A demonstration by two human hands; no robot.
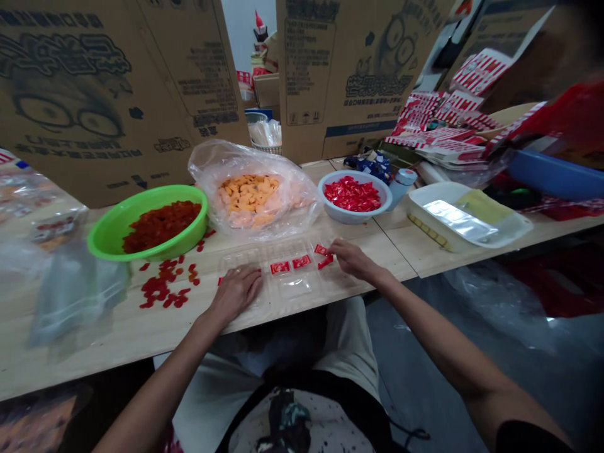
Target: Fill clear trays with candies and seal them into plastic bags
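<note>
the left hand (234,292) is lying open and flat on a clear, ridged plastic compartment tray (295,286), while the right hand (353,260) is bunching narrowly at its far corner, fingers (336,253) touching small glossy red sachets (302,262), though i cannot tell if it is gripping one. two sachets are sitting inside the tray. sticky red pieces (163,290) are lying scattered on the pale wooden table (94,333) beside a green plastic basin (189,211), and a crinkled clear bag (202,170) of orange pieces is slumping behind the tray, near a white bowl (330,211).
</note>
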